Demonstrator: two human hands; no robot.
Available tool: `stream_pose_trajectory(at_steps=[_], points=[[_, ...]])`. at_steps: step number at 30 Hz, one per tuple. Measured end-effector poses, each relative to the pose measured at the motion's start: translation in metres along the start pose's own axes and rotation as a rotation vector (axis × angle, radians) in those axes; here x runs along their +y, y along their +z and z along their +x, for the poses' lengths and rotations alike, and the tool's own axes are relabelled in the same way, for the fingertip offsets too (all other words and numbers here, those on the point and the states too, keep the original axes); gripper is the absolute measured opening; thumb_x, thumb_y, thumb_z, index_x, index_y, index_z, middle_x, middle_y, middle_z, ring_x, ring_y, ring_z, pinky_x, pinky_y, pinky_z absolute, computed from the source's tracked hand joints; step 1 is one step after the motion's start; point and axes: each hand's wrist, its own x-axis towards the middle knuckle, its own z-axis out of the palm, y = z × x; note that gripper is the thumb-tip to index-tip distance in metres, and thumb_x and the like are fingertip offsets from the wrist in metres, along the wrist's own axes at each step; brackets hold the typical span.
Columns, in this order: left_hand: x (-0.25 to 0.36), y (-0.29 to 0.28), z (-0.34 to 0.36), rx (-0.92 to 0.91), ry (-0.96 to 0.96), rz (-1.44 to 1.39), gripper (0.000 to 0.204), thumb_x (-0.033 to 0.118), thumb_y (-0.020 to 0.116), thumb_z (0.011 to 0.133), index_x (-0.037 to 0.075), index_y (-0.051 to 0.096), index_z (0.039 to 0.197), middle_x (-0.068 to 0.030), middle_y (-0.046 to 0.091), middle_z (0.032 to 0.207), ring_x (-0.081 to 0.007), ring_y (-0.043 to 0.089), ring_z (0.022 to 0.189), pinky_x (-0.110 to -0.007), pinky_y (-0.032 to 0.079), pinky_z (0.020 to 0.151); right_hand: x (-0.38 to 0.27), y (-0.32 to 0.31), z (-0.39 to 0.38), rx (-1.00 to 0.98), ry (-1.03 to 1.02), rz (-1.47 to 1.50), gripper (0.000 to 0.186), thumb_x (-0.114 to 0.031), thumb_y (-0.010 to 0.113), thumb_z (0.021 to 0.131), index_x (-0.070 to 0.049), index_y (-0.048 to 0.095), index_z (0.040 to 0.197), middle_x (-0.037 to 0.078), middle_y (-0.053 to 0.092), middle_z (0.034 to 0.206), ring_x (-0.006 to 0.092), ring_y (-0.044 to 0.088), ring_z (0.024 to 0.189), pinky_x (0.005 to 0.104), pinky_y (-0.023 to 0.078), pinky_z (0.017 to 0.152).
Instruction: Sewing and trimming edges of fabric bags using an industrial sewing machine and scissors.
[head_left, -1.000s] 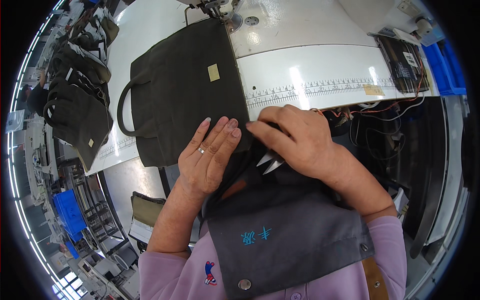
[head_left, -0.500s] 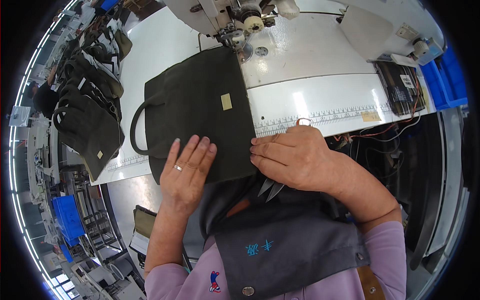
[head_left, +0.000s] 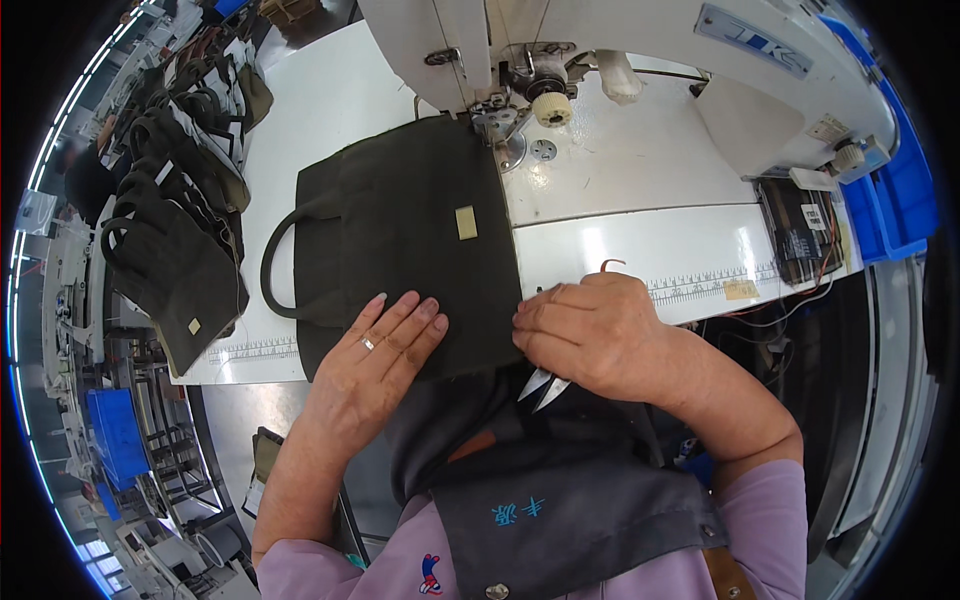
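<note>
Fingers of two hands press one dark bag (head_left: 400, 230).

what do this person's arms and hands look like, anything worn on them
Both forearms are bare, with lilac-purple sleeves ending at about the elbows. The left hand wears a thin silver-coloured ring on one finger. The right hand shows no ring or glove. A dark grey apron covers the chest between the arms.

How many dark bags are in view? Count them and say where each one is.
At least 3: one dark bag flat on the white sewing table under both hands, two or more stacked in the pile of bags at the table's left edge; others there may be hidden.
</note>
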Motion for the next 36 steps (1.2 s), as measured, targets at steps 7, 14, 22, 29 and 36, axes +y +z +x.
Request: stream_pose_trajectory(at_steps=[7, 14, 22, 29, 36], points=[[-0.027, -0.001, 0.022, -0.018, 0.004, 0.000, 0.053, 0.003, 0.056, 0.086, 0.003, 0.060, 0.139, -0.0112, 0.063, 0.139, -0.0281, 0.057, 0.134, -0.047, 0.042, 0.117, 0.029, 0.003, 0.018, -0.031, 0.017, -0.002, 0.010, -0.010, 0.073, 0.073, -0.008, 0.068, 0.081, 0.002, 0.071, 0.088, 0.0172, 0.072, 0.082, 0.0309, 0.056, 0.061], [-0.053, 0.003, 0.043, -0.015, -0.013, -0.024, 0.053, -0.002, 0.052, 0.087, 0.003, 0.059, 0.139, -0.0120, 0.062, 0.141, -0.0296, 0.057, 0.134, -0.047, 0.041, 0.117, 0.058, 0.013, 0.035, 0.070, 0.028, -0.045, 0.008, -0.014, 0.068, 0.068, -0.011, 0.061, 0.071, 0.001, 0.056, 0.069, 0.0195, 0.065, 0.072, 0.0362, 0.053, 0.057], [-0.078, 0.008, 0.066, 0.035, -0.078, -0.073, 0.055, -0.008, 0.054, 0.086, 0.007, 0.062, 0.138, -0.0103, 0.062, 0.143, -0.0290, 0.056, 0.135, -0.046, 0.042, 0.117, 0.086, 0.014, 0.050, 0.024, 0.052, -0.065, 0.017, -0.009, 0.079, 0.068, -0.009, 0.071, 0.083, 0.001, 0.069, 0.079, 0.0206, 0.070, 0.076, 0.0352, 0.055, 0.062], [-0.067, 0.006, 0.094, 0.032, -0.030, 0.104, 0.053, -0.001, 0.054, 0.088, 0.010, 0.062, 0.139, -0.0086, 0.062, 0.143, -0.0254, 0.054, 0.138, -0.047, 0.036, 0.121, 0.094, 0.022, 0.042, 0.113, 0.105, -0.057, 0.016, -0.010, 0.081, 0.072, -0.008, 0.072, 0.085, 0.001, 0.076, 0.095, 0.0205, 0.072, 0.083, 0.0341, 0.058, 0.068], [-0.070, 0.023, 0.105, 0.029, 0.129, -0.283, 0.052, -0.005, 0.062, 0.080, 0.009, 0.069, 0.130, -0.0066, 0.065, 0.140, -0.0244, 0.057, 0.136, -0.047, 0.039, 0.120, 0.086, 0.012, 0.040, 0.068, 0.183, 0.052, 0.017, -0.012, 0.078, 0.070, -0.010, 0.070, 0.085, 0.004, 0.065, 0.087, 0.0257, 0.068, 0.083, 0.0405, 0.055, 0.068]])
